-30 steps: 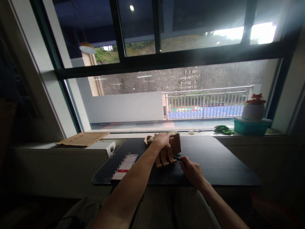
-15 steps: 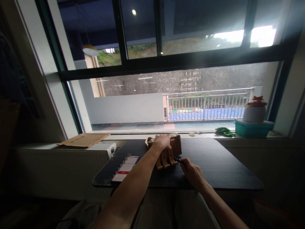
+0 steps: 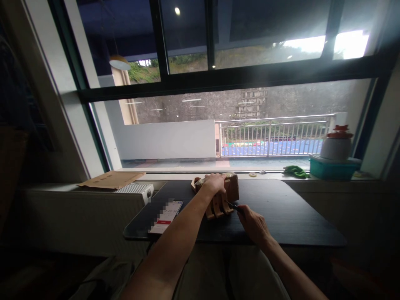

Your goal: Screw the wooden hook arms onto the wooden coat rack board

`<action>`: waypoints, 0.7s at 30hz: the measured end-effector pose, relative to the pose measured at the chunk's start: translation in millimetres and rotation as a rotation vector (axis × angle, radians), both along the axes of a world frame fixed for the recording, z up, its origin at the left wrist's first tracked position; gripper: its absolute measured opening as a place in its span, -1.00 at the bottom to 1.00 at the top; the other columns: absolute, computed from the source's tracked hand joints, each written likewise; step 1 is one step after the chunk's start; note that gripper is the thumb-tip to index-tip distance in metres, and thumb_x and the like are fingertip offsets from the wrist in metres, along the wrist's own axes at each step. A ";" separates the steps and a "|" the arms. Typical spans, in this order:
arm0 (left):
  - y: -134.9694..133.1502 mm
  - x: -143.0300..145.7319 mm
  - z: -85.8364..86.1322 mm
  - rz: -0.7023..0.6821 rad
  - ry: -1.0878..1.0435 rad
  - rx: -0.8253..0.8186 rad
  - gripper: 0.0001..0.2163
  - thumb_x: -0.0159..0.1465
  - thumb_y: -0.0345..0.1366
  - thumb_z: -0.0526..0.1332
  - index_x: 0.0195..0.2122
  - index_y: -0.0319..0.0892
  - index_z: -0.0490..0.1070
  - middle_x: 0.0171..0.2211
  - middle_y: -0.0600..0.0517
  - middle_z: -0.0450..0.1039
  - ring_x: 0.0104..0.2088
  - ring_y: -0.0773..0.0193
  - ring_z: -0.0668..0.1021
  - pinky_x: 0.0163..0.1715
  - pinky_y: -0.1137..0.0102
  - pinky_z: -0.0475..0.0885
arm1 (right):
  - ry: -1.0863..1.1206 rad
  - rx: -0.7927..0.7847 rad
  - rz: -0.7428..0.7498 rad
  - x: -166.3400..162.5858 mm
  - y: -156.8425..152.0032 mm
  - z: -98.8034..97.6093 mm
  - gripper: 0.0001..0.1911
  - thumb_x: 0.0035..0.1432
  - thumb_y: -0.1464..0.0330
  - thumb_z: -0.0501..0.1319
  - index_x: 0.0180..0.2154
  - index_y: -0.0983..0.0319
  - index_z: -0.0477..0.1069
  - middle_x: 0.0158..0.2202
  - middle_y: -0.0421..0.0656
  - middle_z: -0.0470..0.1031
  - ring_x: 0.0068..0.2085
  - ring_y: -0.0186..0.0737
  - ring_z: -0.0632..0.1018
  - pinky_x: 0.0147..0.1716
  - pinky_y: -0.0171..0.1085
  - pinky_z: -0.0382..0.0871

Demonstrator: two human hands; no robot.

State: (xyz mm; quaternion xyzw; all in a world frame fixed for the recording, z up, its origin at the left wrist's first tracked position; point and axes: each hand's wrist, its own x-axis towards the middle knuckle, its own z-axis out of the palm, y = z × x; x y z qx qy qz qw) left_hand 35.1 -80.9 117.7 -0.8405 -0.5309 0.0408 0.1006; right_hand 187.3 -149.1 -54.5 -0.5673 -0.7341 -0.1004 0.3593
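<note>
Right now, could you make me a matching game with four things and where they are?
Things
1. Dark tool
2. Wooden thing
3. Phone
4. Green cloth

Places
A. On the windowsill, just left of the teal box
B. Under the left hand
C. Lying flat on the dark table
D. Held in the right hand

Right pairs: 1-D, 2-B, 3-C, 4-A

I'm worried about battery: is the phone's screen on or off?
On: the phone on the black table shows a lit white display with a red bar.
</note>
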 end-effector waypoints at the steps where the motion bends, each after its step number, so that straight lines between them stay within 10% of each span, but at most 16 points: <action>1: 0.3 0.0 -0.2 -0.001 0.000 0.000 -0.37 0.03 -0.09 0.30 0.15 0.01 0.21 0.03 -0.07 0.40 -0.02 0.00 0.46 -0.09 0.17 0.39 | 0.000 -0.008 -0.010 0.2 0.2 0.0 -0.80 0.27 0.29 -0.01 -0.15 0.20 0.29 -0.35 -0.17 0.57 -0.37 -0.17 0.59 -0.45 -0.30 0.25; 21: 3.9 -1.7 -3.2 -0.010 0.003 0.003 -0.36 0.02 -0.06 0.28 0.15 -0.01 0.20 0.05 -0.08 0.38 -0.01 0.01 0.45 -0.07 0.16 0.38 | 0.035 0.007 0.004 2.9 -0.3 -1.8 -0.80 0.29 0.30 -0.03 -0.13 0.19 0.28 -0.30 -0.18 0.56 -0.34 -0.19 0.59 -0.44 -0.31 0.28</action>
